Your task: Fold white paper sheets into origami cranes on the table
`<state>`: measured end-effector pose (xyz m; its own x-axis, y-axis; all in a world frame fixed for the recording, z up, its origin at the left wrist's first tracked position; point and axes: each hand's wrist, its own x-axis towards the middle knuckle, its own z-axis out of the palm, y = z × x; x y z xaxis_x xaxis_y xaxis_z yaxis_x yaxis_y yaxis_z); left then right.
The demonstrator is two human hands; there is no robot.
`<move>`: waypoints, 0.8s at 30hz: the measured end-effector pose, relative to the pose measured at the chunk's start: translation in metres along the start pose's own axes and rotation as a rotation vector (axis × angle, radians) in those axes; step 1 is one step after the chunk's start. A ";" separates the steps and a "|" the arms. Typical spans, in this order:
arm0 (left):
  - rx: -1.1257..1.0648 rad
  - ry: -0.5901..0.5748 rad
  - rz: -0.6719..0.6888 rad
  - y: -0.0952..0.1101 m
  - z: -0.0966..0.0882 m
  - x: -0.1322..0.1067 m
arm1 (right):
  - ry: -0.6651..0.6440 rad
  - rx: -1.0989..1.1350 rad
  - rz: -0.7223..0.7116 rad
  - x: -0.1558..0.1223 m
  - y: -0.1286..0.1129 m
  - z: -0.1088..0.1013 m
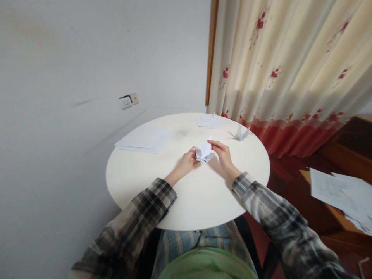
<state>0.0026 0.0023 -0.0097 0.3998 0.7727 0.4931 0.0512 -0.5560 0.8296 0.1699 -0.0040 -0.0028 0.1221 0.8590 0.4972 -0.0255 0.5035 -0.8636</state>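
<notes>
A folded white paper crane (204, 151) is held between my hands above the middle of the round white table (192, 201). My left hand (188, 161) pinches its left side, with the fingertips partly hidden behind the paper. At the upper right, my right hand (222, 153) grips the raised wing between thumb and fingers. A second paper crane (242, 133) stands on the table's right side, apart from my hands.
A stack of white paper (145, 138) lies at the table's left. Smaller paper pieces (210, 121) lie at the far edge. The wall with a socket (125, 102) is left, a flowered curtain (273, 89) behind, and papers (340, 193) on brown furniture at right.
</notes>
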 end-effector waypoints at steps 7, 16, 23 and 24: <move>-0.022 -0.045 0.023 0.002 0.001 0.000 | 0.039 -0.085 -0.035 0.001 0.000 0.000; -0.012 -0.042 -0.007 0.004 0.001 -0.001 | 0.044 -0.188 -0.125 0.000 0.005 -0.001; -0.010 -0.068 -0.004 0.006 0.002 0.000 | 0.042 -0.293 -0.197 -0.001 -0.001 -0.004; 0.006 -0.073 -0.006 0.006 0.002 0.000 | 0.056 -0.317 -0.211 -0.001 -0.002 -0.005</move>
<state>0.0051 -0.0014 -0.0057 0.4654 0.7514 0.4677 0.0591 -0.5536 0.8307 0.1743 -0.0060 -0.0021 0.1458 0.7289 0.6689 0.3126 0.6075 -0.7302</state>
